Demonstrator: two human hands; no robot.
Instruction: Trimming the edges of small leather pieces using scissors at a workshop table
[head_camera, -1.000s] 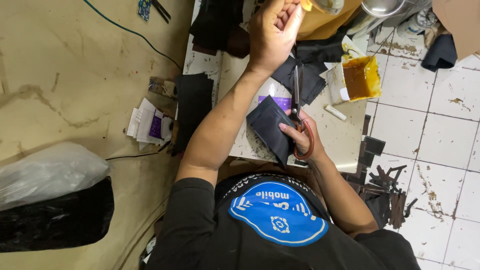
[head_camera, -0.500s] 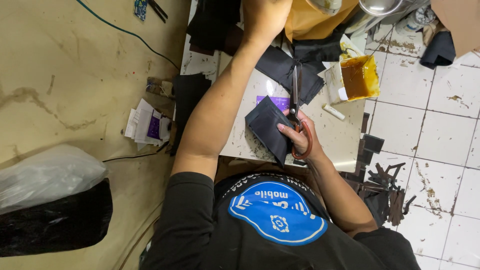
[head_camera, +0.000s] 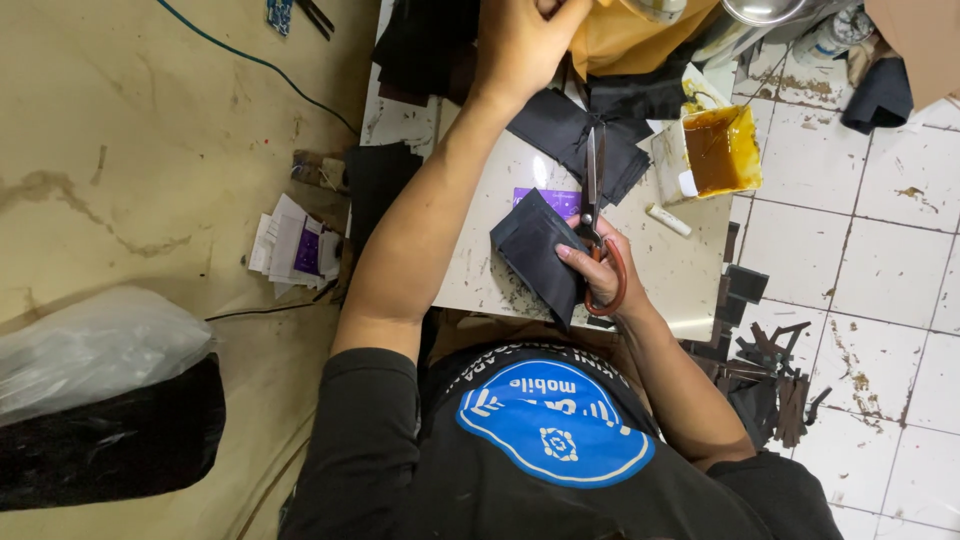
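My right hand grips a pair of scissors with orange handles, blades pointing away from me. Its fingers also rest on a dark folded leather piece lying on the small white worktable. My left arm stretches far forward. My left hand is at the top edge of the view, fingers curled, beside yellow fabric and above more dark pieces. Whether it holds anything is hidden.
An open tub of amber glue stands at the table's right corner, with a small white stick near it. Dark offcuts litter the tiled floor on the right. Papers, a clear plastic bag and a cable lie at the left.
My left hand has reached further forward, from mid-air above the table to the top edge of the view. The right hand with the scissors has stayed in place on the dark piece.
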